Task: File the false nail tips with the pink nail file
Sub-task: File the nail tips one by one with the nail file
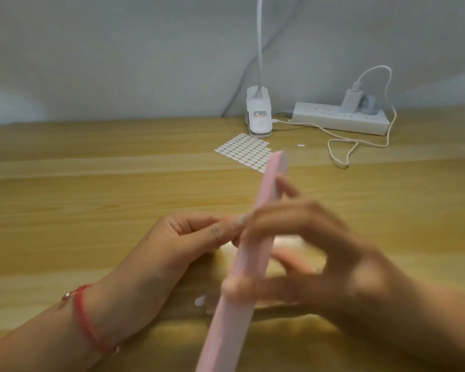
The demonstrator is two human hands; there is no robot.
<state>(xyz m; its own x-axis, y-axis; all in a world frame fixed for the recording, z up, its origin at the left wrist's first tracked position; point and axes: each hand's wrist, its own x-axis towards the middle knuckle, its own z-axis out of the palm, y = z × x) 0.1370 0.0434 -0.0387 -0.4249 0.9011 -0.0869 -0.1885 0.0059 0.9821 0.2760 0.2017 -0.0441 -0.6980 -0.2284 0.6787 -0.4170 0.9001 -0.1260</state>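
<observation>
A long pink nail file (pixel 263 200) stands on edge, running from the bottom of the view up toward the sheet of tabs. My right hand (pixel 320 253), blurred by motion, grips it around its middle with curled fingers. My left hand (pixel 188 237), with a red cord bracelet on the wrist, pinches a small pale false nail tip (pixel 241 218) between thumb and fingertips, right against the left side of the file. Most of the tip is hidden by my fingers. Both hands hover low over the wooden table (pixel 91 205).
A sheet of several white adhesive tabs (pixel 243 153) lies behind the file. A white clip lamp base (pixel 258 116) and a power strip (pixel 341 118) with a charger and looping cable (pixel 360 143) sit at the back. A small white piece (pixel 200 301) lies under my hands.
</observation>
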